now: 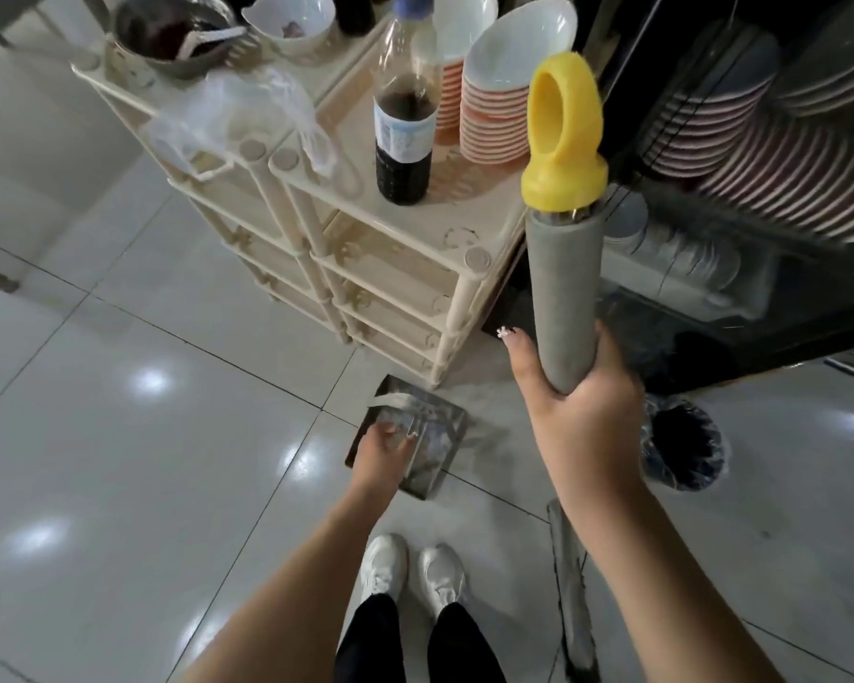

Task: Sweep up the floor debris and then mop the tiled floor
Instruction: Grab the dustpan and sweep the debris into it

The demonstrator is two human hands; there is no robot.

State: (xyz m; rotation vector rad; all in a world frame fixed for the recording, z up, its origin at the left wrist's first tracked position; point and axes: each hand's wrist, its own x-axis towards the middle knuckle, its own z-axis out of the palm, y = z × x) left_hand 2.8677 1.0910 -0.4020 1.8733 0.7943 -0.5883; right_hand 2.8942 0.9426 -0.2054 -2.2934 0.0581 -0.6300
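My right hand (580, 411) grips the grey foam sleeve of a long handle (563, 293) that ends in a yellow loop cap (565, 135). The handle runs down to a flat grey head (570, 598) lying on the tiled floor (134, 436) beside my white shoes (410, 569). My left hand (383, 448) reaches down to a shiny metal dustpan (427, 438) on the floor at the foot of the rack, its fingers curled round the pan's handle. What lies inside the pan is blurred.
A cream plastic rack (385, 258) stands just ahead, carrying a dark soda bottle (405, 140), stacked bowls (499, 115) and a metal pot (173, 27). A dark cabinet (740, 298) full of plates is on the right. A small bin with a black liner (684, 446) stands below it.
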